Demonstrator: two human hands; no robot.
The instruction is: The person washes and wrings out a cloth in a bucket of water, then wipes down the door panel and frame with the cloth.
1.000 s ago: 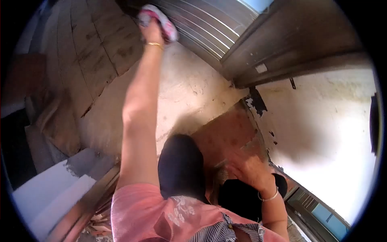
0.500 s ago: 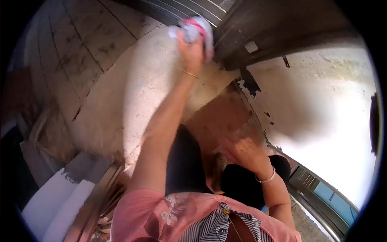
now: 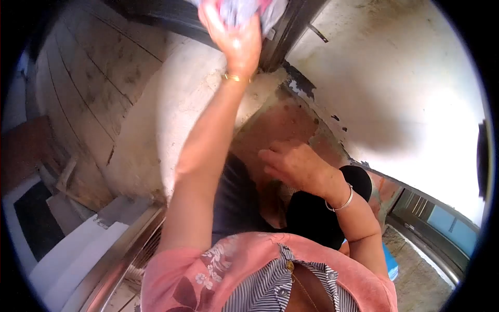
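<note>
My left hand [image 3: 236, 41] is stretched out to the top of the view, closed on a crumpled white, grey and pink cloth [image 3: 244, 11]. The cloth lies against the dark frame [image 3: 280, 39], and its upper part is cut off by the view's edge. A gold bracelet is on that wrist. My right hand [image 3: 296, 164] hovers above my knees over the reddish floor, with its fingers loosely curled apart and nothing seen in them. A silver bangle circles the right wrist.
A white wall or panel [image 3: 395, 104] with chipped edges stands at the right. Brown boards or slabs [image 3: 88, 78] span the upper left. White steps or blocks [image 3: 78, 244] and a metal rail [image 3: 122, 260] are at the lower left. A blue object [image 3: 390, 262] shows at the lower right.
My left hand has moved from the slatted part onto the dark frame at the right, with the cloth still held. The view has shifted too. My right hand's fingers are more curled.
</note>
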